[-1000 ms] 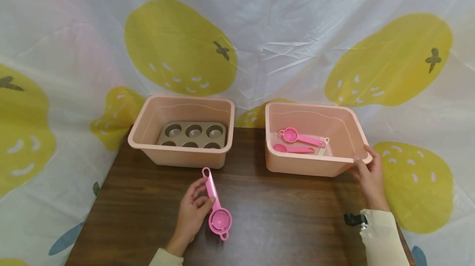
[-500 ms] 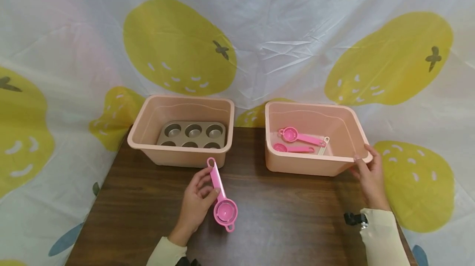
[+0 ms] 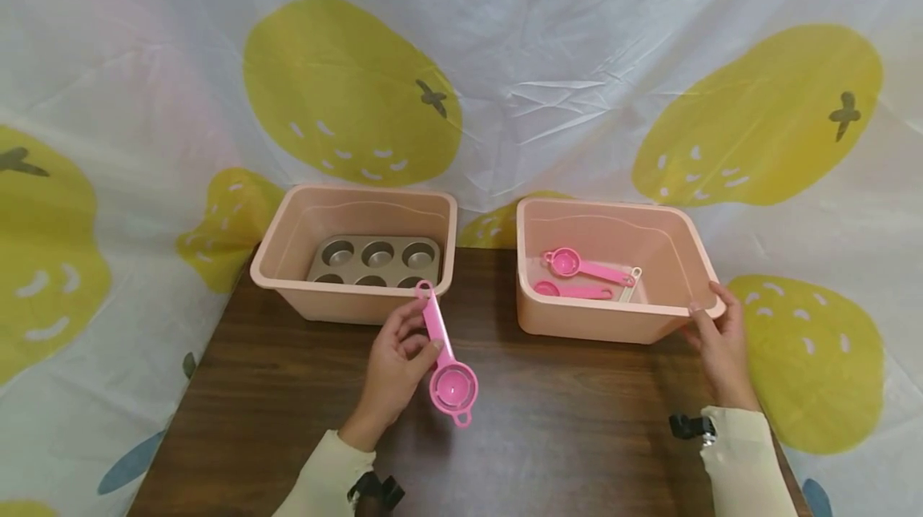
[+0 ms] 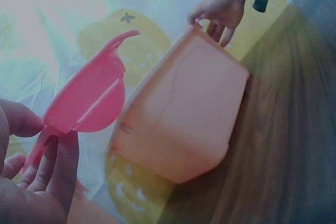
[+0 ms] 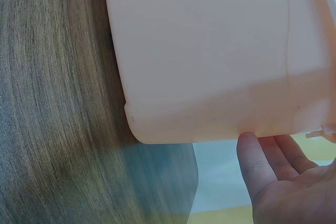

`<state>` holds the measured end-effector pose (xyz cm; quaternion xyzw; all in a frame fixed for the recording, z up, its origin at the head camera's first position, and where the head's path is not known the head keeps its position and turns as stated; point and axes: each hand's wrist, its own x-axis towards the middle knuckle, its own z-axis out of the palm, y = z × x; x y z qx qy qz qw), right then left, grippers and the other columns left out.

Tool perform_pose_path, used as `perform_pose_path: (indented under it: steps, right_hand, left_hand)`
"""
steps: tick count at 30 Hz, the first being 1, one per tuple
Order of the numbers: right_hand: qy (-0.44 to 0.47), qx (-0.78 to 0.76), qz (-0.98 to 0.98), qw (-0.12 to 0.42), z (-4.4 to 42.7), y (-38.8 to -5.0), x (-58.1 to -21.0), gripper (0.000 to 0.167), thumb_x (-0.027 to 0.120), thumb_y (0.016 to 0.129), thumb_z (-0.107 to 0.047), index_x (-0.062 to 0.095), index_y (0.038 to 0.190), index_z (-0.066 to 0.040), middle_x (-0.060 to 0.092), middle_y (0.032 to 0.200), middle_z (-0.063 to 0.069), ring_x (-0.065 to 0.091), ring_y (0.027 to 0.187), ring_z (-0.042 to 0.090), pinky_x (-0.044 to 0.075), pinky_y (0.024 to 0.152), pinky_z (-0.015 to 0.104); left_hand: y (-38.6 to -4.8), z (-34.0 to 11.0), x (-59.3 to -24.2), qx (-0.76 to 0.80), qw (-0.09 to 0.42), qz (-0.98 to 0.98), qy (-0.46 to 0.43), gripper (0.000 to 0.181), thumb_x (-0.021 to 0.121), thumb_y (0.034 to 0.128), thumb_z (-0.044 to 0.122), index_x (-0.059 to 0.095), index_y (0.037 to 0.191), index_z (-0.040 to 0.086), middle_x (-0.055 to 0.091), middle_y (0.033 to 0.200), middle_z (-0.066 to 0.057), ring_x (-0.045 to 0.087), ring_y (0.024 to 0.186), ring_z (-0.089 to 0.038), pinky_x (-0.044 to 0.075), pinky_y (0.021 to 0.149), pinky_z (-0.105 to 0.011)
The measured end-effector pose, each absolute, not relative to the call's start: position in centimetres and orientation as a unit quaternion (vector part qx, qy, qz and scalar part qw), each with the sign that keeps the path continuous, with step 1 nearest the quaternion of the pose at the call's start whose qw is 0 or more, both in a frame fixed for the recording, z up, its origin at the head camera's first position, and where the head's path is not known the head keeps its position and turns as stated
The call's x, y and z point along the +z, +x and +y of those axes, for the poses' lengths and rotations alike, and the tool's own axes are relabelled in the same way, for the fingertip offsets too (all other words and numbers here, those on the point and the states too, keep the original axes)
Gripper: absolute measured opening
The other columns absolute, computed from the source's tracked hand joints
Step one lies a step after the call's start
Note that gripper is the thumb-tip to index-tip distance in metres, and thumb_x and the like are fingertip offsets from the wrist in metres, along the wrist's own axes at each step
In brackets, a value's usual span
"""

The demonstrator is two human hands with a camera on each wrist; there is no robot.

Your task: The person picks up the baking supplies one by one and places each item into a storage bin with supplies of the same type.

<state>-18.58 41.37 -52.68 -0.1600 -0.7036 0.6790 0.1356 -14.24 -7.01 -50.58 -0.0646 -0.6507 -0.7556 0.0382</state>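
Note:
In the head view my left hand (image 3: 395,369) holds a pink egg separator (image 3: 453,390) by its handle, thumb against fingers, above the table. Its round slotted cup hangs toward me, and the handle's loop overlaps the front rim of the left bin (image 3: 360,307). The left wrist view shows the egg separator (image 4: 86,100) from the side. My right hand (image 3: 723,357) grips the near right rim corner of the right pink bin (image 3: 587,323). In the right wrist view the fingertips (image 5: 249,142) touch that bin's wall (image 5: 199,51).
Inside the left bin lies a grey muffin pan (image 3: 376,270). The right bin contains two pink long-handled utensils, one upper (image 3: 606,272) and one lower (image 3: 580,292), plus a white handle (image 3: 632,283). A lemon-print cloth (image 3: 555,116) hangs behind the wooden table (image 3: 548,405).
My left hand has moved forward and slightly right with the egg separator, whose loop now overlaps the left bin's rim. My right hand stays on the right bin's corner.

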Motion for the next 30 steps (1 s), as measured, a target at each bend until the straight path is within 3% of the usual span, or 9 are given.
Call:
perform_pose_path:
  steps: [13,23,30]
  right_hand:
    - [-0.153,0.677,-0.707,0.140,41.5,-18.6,-52.7,0.059,0.060,0.108,-0.023,0.035,0.161,-0.029,0.033,0.163,0.015,0.049,0.130,0.016,0.057,0.079,0.013]
    - [-0.168,0.672,-0.709,0.128,41.5,-18.7,-52.6,0.061,0.057,0.109,-0.022,0.031,0.164,-0.030,0.027,0.171,0.012,0.043,0.141,0.021,0.055,0.080,0.011]
    - [-0.156,0.671,-0.712,0.135,41.2,-18.5,-52.6,0.058,0.058,0.109,-0.023,0.034,0.161,-0.030,0.029,0.167,0.015,0.047,0.133,0.018,0.056,0.079,0.012]
  left_hand:
    - [-16.2,-5.8,-48.1,-0.775,0.029,-0.626,-0.077,0.058,0.071,0.0913,-0.011,0.053,0.145,0.002,0.062,0.129,-0.031,0.075,0.091,-0.013,0.065,0.078,-0.029]
    - [-17.5,-4.2,-46.4,-0.781,0.032,-0.615,-0.102,0.051,0.071,0.0926,-0.009,0.059,0.142,-0.001,0.062,0.126,-0.031,0.072,0.086,-0.012,0.064,0.078,-0.025]
    - [-18.7,-2.7,-45.1,-0.782,0.035,-0.611,-0.118,0.052,0.072,0.0919,-0.008,0.059,0.142,-0.001,0.063,0.127,-0.031,0.070,0.081,-0.012,0.063,0.075,-0.024]
